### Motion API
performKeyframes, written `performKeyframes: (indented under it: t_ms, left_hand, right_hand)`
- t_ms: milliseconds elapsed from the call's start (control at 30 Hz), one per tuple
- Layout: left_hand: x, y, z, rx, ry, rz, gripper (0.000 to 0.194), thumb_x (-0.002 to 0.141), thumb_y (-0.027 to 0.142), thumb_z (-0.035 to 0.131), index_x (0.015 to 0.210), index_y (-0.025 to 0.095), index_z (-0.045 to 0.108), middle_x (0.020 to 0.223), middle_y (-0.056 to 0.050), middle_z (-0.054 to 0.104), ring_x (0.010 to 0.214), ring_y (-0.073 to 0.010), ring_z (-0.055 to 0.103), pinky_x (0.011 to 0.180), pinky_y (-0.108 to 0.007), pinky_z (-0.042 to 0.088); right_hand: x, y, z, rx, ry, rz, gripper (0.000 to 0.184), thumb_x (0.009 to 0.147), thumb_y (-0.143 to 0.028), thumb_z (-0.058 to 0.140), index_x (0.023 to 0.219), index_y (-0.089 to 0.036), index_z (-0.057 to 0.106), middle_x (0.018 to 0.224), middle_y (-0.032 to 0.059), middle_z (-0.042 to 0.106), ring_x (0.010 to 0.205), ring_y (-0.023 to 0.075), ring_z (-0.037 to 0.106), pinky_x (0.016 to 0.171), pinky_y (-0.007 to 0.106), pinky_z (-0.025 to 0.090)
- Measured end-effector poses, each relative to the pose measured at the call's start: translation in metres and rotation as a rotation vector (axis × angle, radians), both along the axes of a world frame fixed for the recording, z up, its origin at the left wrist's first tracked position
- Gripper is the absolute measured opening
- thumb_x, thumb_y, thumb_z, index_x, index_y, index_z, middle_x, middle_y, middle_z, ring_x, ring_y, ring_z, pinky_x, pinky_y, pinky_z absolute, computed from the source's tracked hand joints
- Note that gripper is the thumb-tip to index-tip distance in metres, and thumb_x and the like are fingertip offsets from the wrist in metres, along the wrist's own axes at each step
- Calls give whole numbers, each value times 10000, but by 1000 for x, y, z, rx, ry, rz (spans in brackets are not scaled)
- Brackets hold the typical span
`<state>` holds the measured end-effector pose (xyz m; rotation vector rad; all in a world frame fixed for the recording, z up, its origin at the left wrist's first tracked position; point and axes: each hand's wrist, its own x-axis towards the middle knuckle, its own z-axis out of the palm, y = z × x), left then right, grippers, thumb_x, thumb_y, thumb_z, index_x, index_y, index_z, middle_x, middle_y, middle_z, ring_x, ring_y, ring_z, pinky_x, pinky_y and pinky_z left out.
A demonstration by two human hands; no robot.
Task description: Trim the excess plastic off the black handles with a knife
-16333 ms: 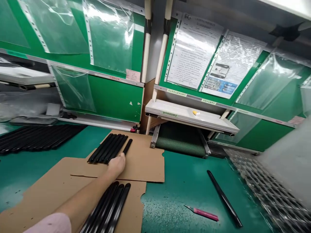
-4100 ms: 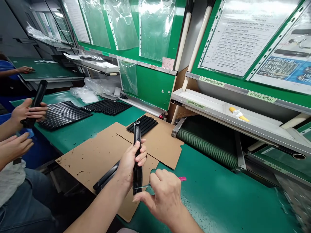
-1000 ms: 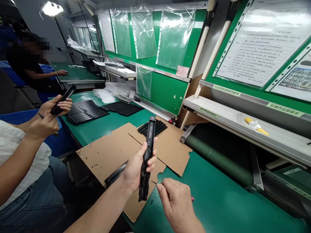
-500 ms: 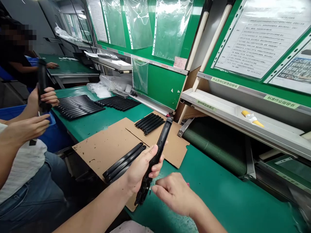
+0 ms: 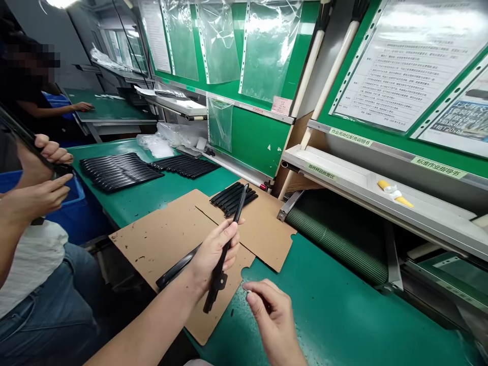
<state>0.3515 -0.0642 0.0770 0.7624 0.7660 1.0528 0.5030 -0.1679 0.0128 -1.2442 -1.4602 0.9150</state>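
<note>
gripped black bar (image 5: 239, 206) tilted in l hand (image 5: 217, 246), over cardboard (image 5: 168, 218) nr front edge of counter (image 5: 343, 300). pinched small pale item (image 5: 249, 291) in r hand (image 5: 272, 310), apart fr bar. seemed mid-handling; prob called for steady l grip, careful r fingertips.

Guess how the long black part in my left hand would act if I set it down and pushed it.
The long black part is probably stiff, looking straight though your left hand grips only its middle. Its shine suggests it may slide easily. The tab sticking out would likely stop it rolling.
</note>
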Motion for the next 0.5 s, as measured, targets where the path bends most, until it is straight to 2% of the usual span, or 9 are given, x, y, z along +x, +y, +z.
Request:
performKeyframes:
  t_ms: [67, 200, 367, 433, 500]
  left_hand:
    - [3, 0, -4, 4, 28, 16, 334, 872, 444, 651, 1109, 215, 593, 627, 83, 358, 400, -31, 208, 300, -114, 231]
    - [5, -3, -5, -7, 49, 18, 336, 852, 439, 681, 1088, 234, 559, 539, 116, 249, 397, -43, 138, 306, -118, 213]
    - [3, -7, 0, -49, 30, 15, 353, 813, 421, 723, 1062, 236, 554, 563, 114, 236, 408, -43, 151, 317, -118, 186]
    - [3, -9, 1, -74, 8, 33, 355, 807, 409, 728, 1065, 232, 561, 576, 111, 233, 415, -42, 160, 324, -117, 179]
    - [4, -12, 2, -91, -13, 74, 353, 814, 399, 722, 1083, 231, 567, 577, 111, 222, 421, -45, 158, 327, -118, 182]
  right_hand:
    - [-7, -2, 1, 55, 26, -46, 198, 918, -395, 637, 984, -243, 745, 818, 40, 659, 710, 156, 607, 586, 228, 469]
    - [-21, -4, 5, 114, 54, -97, 130, 872, -343, 711, 954, -254, 758, 832, 44, 685, 730, 170, 627, 598, 244, 504]
    - [-31, -2, 7, 183, -42, -137, 60, 876, -270, 711, 925, -266, 745, 810, 26, 671, 732, 175, 603, 617, 274, 487]
    - [-32, 4, 5, 275, -81, -210, 81, 893, -246, 686, 955, -255, 736, 819, 31, 671, 756, 178, 604, 648, 282, 490]
    - [-31, 13, 3, 332, -79, -349, 113, 915, -256, 651, 992, -226, 729, 857, 49, 682, 780, 180, 618, 678, 284, 496]
